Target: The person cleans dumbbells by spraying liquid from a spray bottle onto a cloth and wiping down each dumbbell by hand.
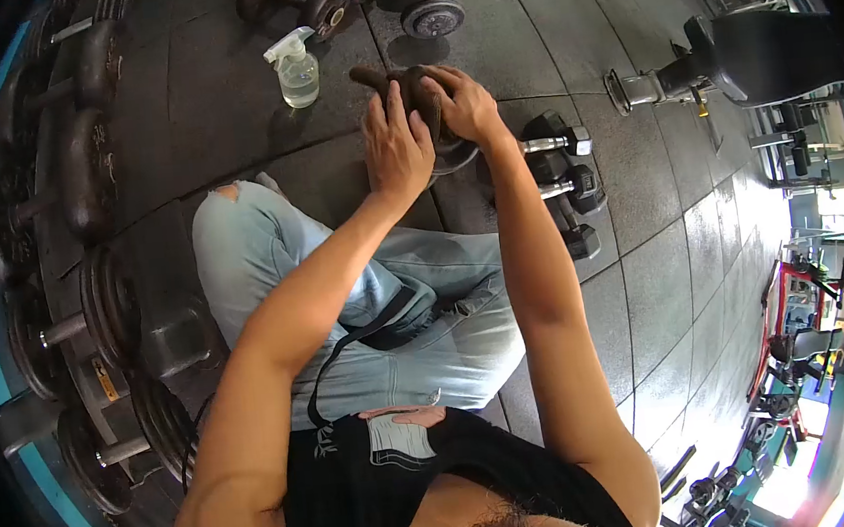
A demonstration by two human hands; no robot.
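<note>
My left hand [397,152] lies with its fingers stretched out and slightly spread against a dark brown cloth [425,103]. The fingers of my right hand [468,106] curl over the same cloth from the other side. A loose end of the cloth sticks out to the left, past my left fingertips. Just below the hands shows part of a dark round object with a pale curved edge [455,160], perhaps a dumbbell end; the rest of it is hidden. A clear spray bottle [298,77] with a white trigger head stands to the left of my hands.
Several dark dumbbells [433,17] lie on the rubber tile floor [634,165] ahead. Hex dumbbells [576,187] with chrome handles sit right of my right forearm. A rack of large dumbbells [88,177] runs along the left. A black bench [775,57] stands at the right.
</note>
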